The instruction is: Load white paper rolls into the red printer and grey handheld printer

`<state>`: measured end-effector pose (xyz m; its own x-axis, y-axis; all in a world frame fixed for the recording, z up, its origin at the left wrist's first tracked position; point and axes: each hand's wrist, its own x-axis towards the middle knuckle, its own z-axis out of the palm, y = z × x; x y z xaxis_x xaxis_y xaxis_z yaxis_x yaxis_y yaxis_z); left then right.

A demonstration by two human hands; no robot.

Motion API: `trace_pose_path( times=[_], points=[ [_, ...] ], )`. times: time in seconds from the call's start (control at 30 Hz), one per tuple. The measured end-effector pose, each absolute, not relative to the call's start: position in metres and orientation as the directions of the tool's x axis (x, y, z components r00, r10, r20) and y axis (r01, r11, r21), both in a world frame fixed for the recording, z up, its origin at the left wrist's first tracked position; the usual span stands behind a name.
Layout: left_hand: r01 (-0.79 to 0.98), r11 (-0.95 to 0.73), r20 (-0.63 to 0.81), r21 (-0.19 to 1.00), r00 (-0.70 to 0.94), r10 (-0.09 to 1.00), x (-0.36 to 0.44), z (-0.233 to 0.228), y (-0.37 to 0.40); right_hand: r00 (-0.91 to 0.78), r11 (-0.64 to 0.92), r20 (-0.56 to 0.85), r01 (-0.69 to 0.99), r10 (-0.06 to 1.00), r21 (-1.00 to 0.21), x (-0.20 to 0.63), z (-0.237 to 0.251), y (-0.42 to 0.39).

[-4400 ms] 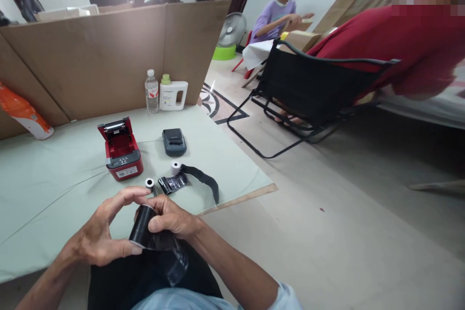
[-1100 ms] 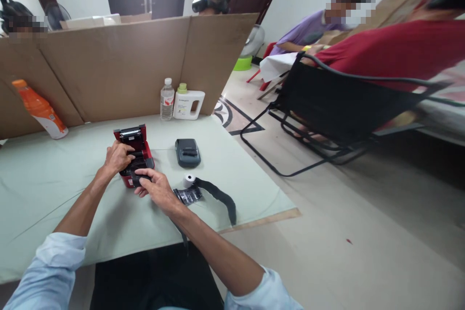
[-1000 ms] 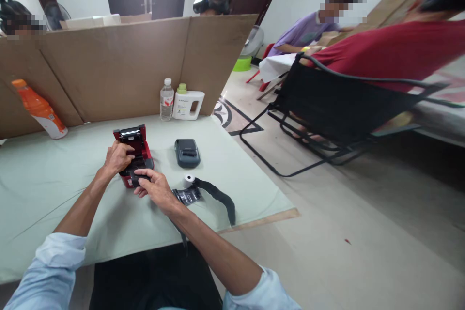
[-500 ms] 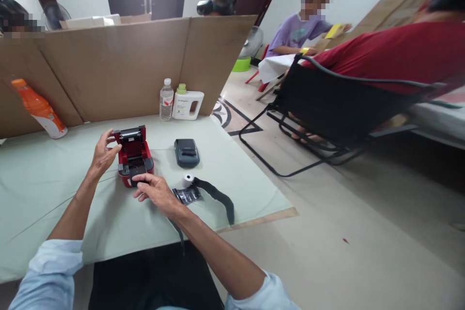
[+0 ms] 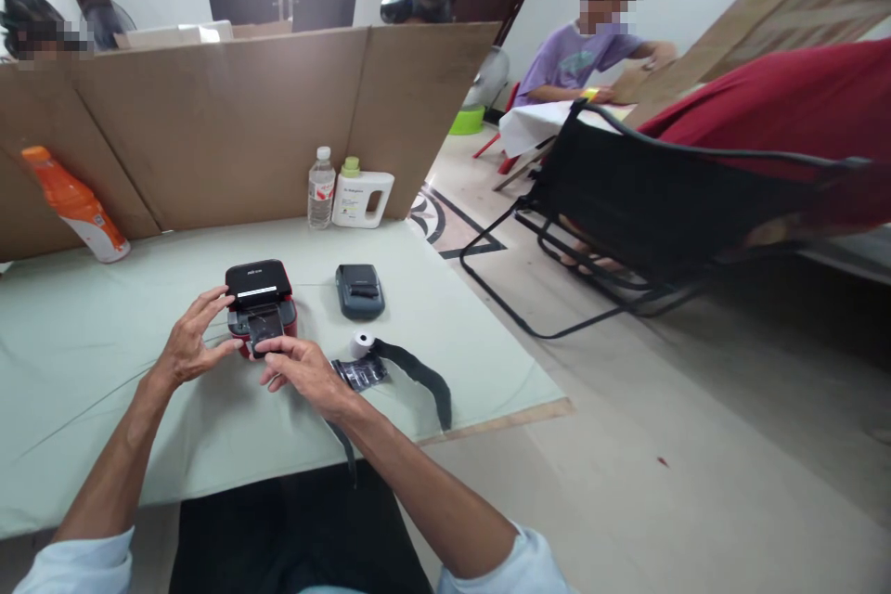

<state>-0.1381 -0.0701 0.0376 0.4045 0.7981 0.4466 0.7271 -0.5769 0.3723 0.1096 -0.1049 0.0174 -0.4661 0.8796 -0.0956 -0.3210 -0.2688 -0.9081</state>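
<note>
Red printer: the boxy red-and-black printer (image 5: 259, 278) sits on the table in front of me, rounded at its corners, its smooth dark lid tipped forward over the body; whether the lid is fully down I cannot tell.
Black strip: a flat, glossy black strip (image 5: 265, 325) comes out from under the lid and lies over the printer's front.
My right hand: my right hand (image 5: 303, 376) is at the printer's front, grasping the strip's end lightly between thumb and fingers, the others curled loosely.
My left hand: my left hand (image 5: 187, 348) clenches nothing; thumb and fingers are spread in a wide curve, fingertips at the lid's left edge, thumb by the front corner.
Grey device: a squarish grey plastic device (image 5: 360, 291) with softened edges lies flat to the right of the printer.
White roll: a small white roll (image 5: 361, 344) with a dark round core lies near my right wrist, a matt, wavy dark ribbon (image 5: 421, 380) trailing from it; a crumpled, shiny black piece (image 5: 366, 375) lies just beside.
Tabletop: pale green, faintly creased cloth (image 5: 104, 427).
Cardboard wall: brown folded cardboard (image 5: 229, 130) stands behind, a clear plastic bottle (image 5: 321, 190) and a white handled jug (image 5: 355, 201) upright before it, an orange bottle (image 5: 76, 209) leaning at left.
</note>
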Motion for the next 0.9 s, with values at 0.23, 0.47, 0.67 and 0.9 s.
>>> trace_pose_path(
  times=[0.23, 0.47, 0.67, 0.9],
  points=[
    [0.798, -0.554, 0.51, 0.236, 0.384, 0.77, -0.132, 0.023, -0.076, -0.506, -0.259, -0.09, -0.275, 0.858, -0.926, 0.114, 0.02, -0.106],
    [0.816, -0.53, 0.517, 0.231, 0.359, 0.777, -0.127, 0.018, -0.077, -0.515, -0.015, -0.049, 0.07, 0.856, -0.997, 0.142, 0.042, -0.107],
    [0.823, -0.514, 0.522, 0.243, 0.336, 0.784, -0.126, 0.016, -0.077, -0.342, 0.413, 0.234, 0.703, 0.91, -0.579, 0.15, 0.055, -0.07],
    [0.818, -0.525, 0.529, 0.233, 0.347, 0.775, -0.124, 0.014, -0.077, -0.416, 0.432, 0.142, 0.776, 0.898, -0.459, 0.144, 0.04, -0.057]
  ],
)
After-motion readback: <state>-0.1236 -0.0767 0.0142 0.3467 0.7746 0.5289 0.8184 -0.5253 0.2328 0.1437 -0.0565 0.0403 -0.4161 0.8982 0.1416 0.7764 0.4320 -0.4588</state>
